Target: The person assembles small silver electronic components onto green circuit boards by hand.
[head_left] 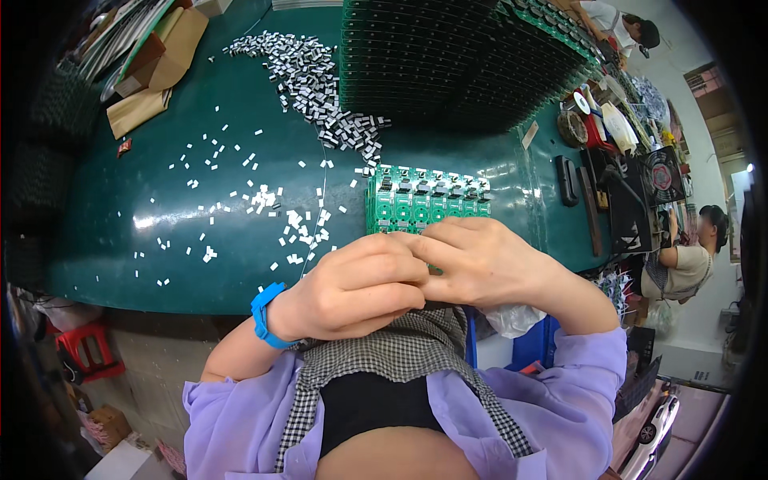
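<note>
- In the head view, we see the left hand [356,284] curled into a loose fist at the near edge of the green table [160,160], a blue wristband [262,314] on its wrist.
- Its fingers are bent inward; we cannot tell whether they pinch anything.
- The right hand [480,260] meets it, fingertips [416,240] pressed together against the left hand's knuckles, right at the near edge of the green circuit board panel [428,200].
- The panel lies flat on the table just beyond both hands, a row of dark parts along its far side.
- Small white parts [264,200] are scattered left of the panel; a denser heap of metal parts [320,88] lies farther back.
- A tall stack of dark green boards [448,64] stands behind the panel.
- Another person [688,256] sits at the right edge.
</note>
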The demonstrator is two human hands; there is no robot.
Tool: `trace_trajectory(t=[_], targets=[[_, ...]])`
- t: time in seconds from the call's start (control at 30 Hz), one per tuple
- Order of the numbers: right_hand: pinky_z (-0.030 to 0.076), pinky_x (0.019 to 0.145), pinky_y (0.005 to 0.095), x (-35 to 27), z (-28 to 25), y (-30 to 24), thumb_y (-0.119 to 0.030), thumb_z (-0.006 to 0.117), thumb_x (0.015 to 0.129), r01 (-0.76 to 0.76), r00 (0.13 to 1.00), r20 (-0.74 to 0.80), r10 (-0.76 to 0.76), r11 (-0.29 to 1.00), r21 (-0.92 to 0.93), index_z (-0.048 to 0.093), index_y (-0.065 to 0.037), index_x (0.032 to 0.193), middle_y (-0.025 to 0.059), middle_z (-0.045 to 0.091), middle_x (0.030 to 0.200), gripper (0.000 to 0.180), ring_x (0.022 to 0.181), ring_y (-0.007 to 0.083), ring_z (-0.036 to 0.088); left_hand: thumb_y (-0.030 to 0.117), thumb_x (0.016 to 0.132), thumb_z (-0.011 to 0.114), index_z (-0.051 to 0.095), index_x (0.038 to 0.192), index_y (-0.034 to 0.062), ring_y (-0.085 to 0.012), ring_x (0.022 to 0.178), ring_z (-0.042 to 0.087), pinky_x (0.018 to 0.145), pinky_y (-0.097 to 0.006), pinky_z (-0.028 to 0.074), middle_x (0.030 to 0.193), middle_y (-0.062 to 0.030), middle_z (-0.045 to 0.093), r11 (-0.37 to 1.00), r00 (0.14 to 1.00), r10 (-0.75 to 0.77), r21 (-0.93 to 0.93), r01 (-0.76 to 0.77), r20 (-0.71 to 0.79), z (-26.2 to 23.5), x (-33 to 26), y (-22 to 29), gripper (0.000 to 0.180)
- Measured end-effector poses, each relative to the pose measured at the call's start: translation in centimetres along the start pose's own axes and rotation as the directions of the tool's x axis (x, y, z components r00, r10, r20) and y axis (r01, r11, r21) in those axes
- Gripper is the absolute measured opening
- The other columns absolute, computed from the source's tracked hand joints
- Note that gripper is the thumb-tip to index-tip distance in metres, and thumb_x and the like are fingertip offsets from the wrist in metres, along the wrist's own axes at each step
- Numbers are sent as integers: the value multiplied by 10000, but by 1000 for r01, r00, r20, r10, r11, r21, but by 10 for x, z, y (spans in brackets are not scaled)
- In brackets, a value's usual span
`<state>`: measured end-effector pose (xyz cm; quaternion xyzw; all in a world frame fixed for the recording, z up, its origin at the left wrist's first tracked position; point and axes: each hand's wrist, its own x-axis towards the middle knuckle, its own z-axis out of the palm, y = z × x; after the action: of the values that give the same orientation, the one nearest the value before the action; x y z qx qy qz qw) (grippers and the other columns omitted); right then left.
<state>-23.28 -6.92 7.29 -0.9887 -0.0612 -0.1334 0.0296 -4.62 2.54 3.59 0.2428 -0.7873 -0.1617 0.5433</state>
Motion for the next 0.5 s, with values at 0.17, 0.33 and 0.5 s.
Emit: trace_trajectory(t=[0.17,0.33,0.5], targets=[[513,618,260,2,7,3,-211,624,715,9,996,-84,-17,995,-99,610,-126,839,54,588,1043,151,688,138,568,-2,614,731,657,847,29,-247,794,573,656,-318,485,1014,-141,667,995,998,56,78,-56,4,3,-4,-6,246],[509,610,269,2,11,5,-214,630,684,-9,995,-102,-5,990,-143,618,-101,795,58,588,1031,159,678,140,555,1,595,709,661,854,41,-240,790,557,665,-302,486,1051,-134,686,991,998,56,124,-56,2,5,-4,-4,266],[506,610,270,0,12,5,-202,626,685,-13,997,-78,0,985,-172,627,-84,786,67,595,1026,155,686,144,558,8,581,694,666,816,57,-231,785,554,656,-290,491,1047,-98,700,985,999,46,168,-46,1,7,-7,-2,242]])
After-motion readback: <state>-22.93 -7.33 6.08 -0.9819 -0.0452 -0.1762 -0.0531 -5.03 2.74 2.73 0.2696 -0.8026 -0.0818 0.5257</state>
